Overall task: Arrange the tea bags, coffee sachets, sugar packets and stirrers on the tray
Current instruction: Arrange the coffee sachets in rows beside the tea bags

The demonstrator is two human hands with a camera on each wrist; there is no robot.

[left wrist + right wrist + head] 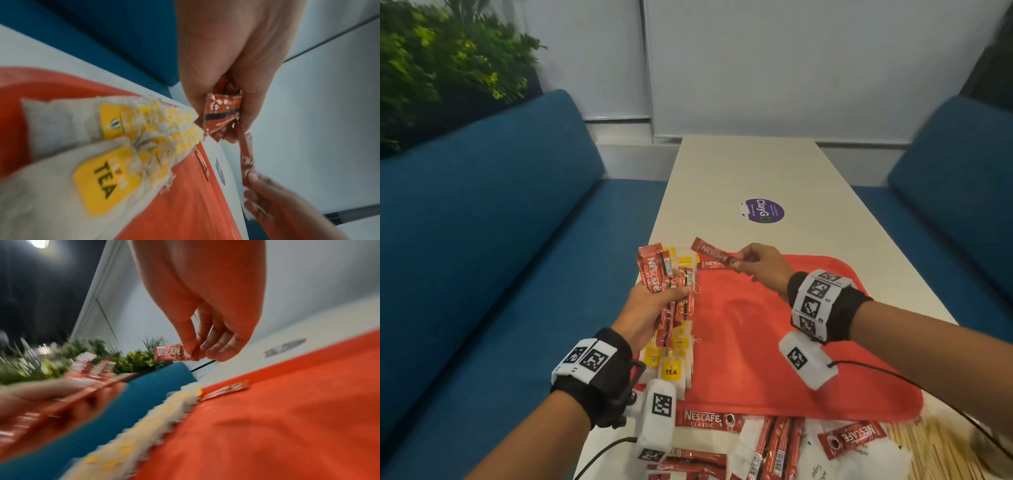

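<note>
A red tray (791,342) lies on the white table. Along its left edge runs a row of tea bags (671,366) with yellow tags, blurred in the left wrist view as tea bags (102,162). One coffee sachet (714,264) lies flat at the tray's far left corner. My left hand (654,308) grips a bundle of red coffee sachets (664,284) above the tea bags. My right hand (753,263) pinches a single coffee sachet (710,254) by its end above that corner; the same sachet (170,353) shows in the right wrist view.
More coffee sachets (709,419), white sugar packets (818,469) and wooden stirrers (935,455) lie on the table in front of the tray. A purple sticker (765,210) marks the table further back. Blue sofas (482,240) flank both sides.
</note>
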